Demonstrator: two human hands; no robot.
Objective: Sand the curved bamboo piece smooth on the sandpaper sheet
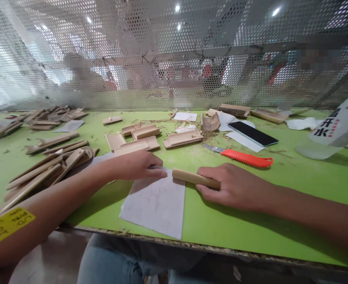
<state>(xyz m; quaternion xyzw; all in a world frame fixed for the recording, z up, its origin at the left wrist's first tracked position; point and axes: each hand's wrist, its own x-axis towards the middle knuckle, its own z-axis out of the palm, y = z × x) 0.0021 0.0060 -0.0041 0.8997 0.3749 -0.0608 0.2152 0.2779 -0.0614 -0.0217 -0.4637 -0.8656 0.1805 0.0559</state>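
A slim, rounded, pale tan bamboo strip (188,177) is grasped in the right hand (225,185), its blunt end jutting leftward over the upper right edge of a thin white sheet with faint smudges (159,205). The left hand (138,163) rests at the sheet's upper edge, fingers curled and thumb laid forward; whether it pinches the sheet or only presses it, I cannot tell. The two hands are apart, just beside each other.

The sheet's lower corner lies near the rough, chipped front edge of the smooth lime-green tabletop (251,232). Green surface runs from the sheet's right side beneath the right forearm. On the far side, the room narrows: trough-shaped, split bamboo pieces (146,132) sit beyond the left hand, and a heap of long, curved bamboo lengths (34,173) flanks the left forearm. A grey perforated screen (162,90) bounds the back.

A yellow label with slanting dark print (6,227), mostly too blurred to read, shows on the left forearm. The translucent plastic bottle at right (335,128) bears the black characters 开水, with smaller red print alongside.

Beyond the right hand lie an orange-red, ridged-handled knife (246,157), its metal blade pointing left, and a glossy black phone (253,133) partly over white paper.
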